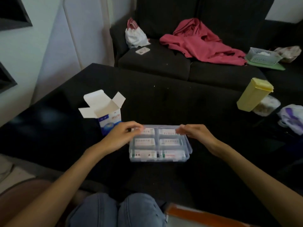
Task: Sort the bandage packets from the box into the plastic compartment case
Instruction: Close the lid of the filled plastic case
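A clear plastic compartment case [158, 158] lies on the black table in front of me, with white bandage packets [145, 142] filling its compartments. Its transparent lid lies over the packets. My left hand [122, 135] pinches the lid's far left edge. My right hand [195, 131] pinches the far right edge. The white and blue bandage box [109, 117] stands just left of the case with its top flaps open; its inside is not visible.
A yellow lidded container [253, 95] and a plastic bag [293, 119] sit at the table's right side. A dark sofa behind holds a red garment [201, 41], a white bag [135, 36] and a small basket [262, 56]. My knees are below the table edge.
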Available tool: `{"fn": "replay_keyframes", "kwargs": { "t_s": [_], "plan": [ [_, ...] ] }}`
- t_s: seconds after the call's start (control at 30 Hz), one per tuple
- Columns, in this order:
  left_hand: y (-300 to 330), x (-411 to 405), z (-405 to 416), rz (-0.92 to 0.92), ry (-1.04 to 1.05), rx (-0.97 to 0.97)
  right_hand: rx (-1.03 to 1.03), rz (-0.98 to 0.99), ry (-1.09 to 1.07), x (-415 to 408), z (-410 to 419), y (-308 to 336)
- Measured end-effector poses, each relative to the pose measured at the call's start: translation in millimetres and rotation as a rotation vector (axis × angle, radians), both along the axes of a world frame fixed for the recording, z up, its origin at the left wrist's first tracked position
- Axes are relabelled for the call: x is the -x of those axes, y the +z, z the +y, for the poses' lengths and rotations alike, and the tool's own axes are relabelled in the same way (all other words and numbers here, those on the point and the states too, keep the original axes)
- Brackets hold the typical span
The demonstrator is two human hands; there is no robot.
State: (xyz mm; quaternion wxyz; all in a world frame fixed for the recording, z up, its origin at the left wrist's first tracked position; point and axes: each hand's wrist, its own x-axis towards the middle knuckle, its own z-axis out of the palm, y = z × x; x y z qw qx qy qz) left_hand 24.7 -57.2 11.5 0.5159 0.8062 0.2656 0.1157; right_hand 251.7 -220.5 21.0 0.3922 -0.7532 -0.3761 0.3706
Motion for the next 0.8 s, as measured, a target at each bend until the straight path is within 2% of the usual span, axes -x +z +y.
{"fn": "replay_keyframes", "kwargs": {
  "t_s": [0.1,0.2,0.27,0.37,0.47,0.7,0.8],
  "plan": [
    [-17.6,9.1,-17.2,0.137,-0.147,-0.284,0.007,-0.044,0.056,20.3,-16.9,-19.7],
    [-30.8,14.6,-24.4,0.249,-0.318,-0.539,0.025,-0.500,0.209,27.5,-30.2,-37.6],
    [-40.3,18.1,-23.8,0.334,-0.395,-0.618,0.016,-0.810,0.362,29.9,-38.2,-43.5],
    [-48.9,21.6,-21.6,0.366,-0.408,-0.663,0.054,-1.058,0.487,29.3,-47.6,-56.7],
    [-51.7,22.5,-22.0,0.380,-0.419,-0.754,0.035,-1.152,0.453,26.9,-48.6,-70.6],
    [-55.3,21.0,-20.6,0.421,-0.450,-1.035,0.014,-1.211,0.426,24.8,-47.0,-79.9],
    [-58.4,23.2,-13.1,0.310,-0.442,-1.170,-0.001,-1.256,0.447,24.1,-46.8,-81.0]
  ]
}}
